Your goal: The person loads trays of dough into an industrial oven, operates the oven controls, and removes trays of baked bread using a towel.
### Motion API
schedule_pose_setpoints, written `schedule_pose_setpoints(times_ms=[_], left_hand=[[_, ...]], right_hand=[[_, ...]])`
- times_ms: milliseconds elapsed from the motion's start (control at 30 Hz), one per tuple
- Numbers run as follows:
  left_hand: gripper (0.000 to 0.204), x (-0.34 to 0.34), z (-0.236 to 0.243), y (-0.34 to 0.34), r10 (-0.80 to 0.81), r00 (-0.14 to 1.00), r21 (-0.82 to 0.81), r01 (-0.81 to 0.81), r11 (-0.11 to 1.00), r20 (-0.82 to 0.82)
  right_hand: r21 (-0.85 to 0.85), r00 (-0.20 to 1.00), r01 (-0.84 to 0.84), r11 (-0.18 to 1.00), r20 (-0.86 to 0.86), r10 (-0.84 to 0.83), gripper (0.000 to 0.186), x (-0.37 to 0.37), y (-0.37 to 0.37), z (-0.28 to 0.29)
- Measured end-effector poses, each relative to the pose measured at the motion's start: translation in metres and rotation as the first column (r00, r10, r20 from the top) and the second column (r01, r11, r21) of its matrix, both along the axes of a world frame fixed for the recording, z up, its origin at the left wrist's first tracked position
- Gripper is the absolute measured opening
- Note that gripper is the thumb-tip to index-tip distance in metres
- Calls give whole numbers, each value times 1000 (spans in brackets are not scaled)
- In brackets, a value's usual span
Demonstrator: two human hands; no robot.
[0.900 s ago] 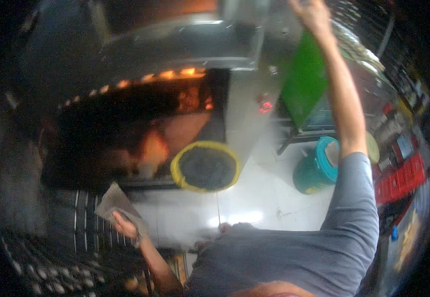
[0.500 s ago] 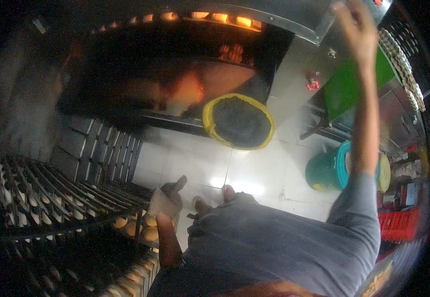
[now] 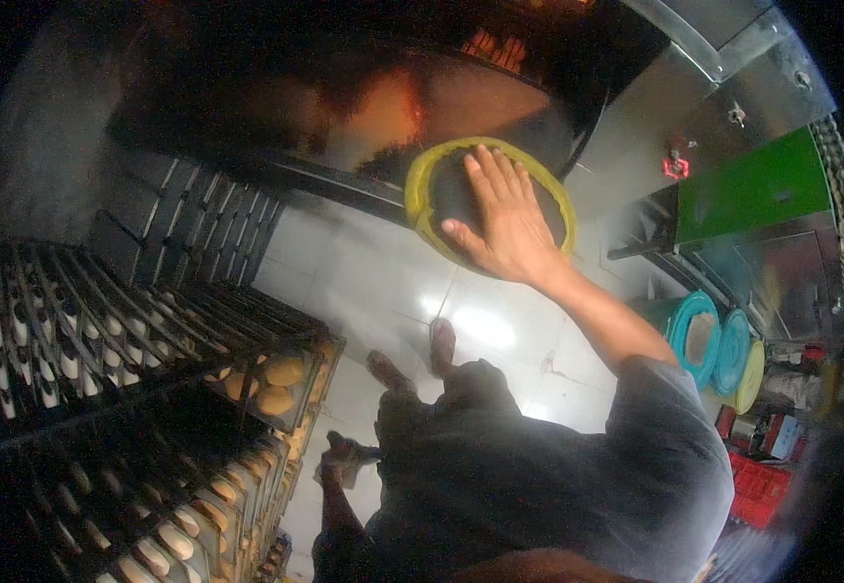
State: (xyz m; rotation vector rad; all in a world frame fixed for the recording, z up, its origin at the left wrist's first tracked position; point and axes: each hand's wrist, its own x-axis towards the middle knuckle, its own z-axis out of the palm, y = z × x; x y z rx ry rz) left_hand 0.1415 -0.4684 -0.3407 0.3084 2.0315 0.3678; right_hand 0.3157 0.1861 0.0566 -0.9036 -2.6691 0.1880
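Note:
My right hand (image 3: 511,225) is bare, with its fingers stretched out and the thumb apart. In the view it overlaps a round dark thing with a yellow rim (image 3: 569,216) by the oven front; whether they touch I cannot tell. Low at my left side is my left hand (image 3: 336,464), small and dim, with what looks like a grey-brown cloth mitt about it. Its fingers do not show. Close by on the left, a dark metal rack (image 3: 291,428) bears trays of buns (image 3: 274,398).
Ahead is a dark oven (image 3: 344,189) with an orange glow inside. Teal tubs (image 3: 691,335) and a red crate (image 3: 758,486) stand at the right, below a green panel (image 3: 757,204). A red valve knob (image 3: 675,165) sits on the metal front.
My right hand has come down from the metal front at the upper right to over the yellow-rimmed thing. My left hand has drawn back and down. The view has shifted.

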Motion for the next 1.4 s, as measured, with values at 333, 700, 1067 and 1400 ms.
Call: schedule_pose_setpoints(times_ms=[333, 700, 1067, 1400], left_hand=[[48, 83, 18, -45, -58, 972, -9, 58, 998, -227], [51, 145, 32, 11, 220, 830, 132, -177, 975, -513], [33, 254, -46, -170, 865, 376, 93, -926, 366, 332], [46, 249, 36, -92, 89, 826, 132, -17, 991, -557]], right_hand=[[111, 989, -40, 993, 147, 23, 86, -1, -5, -23], [290, 995, -74, 954, 79, 53, 79, 17, 47, -33], [453, 958, -132, 882, 288, -4, 79, -10, 35, -37], [444, 946, -126, 887, 323, -28, 85, -21, 37, -34]])
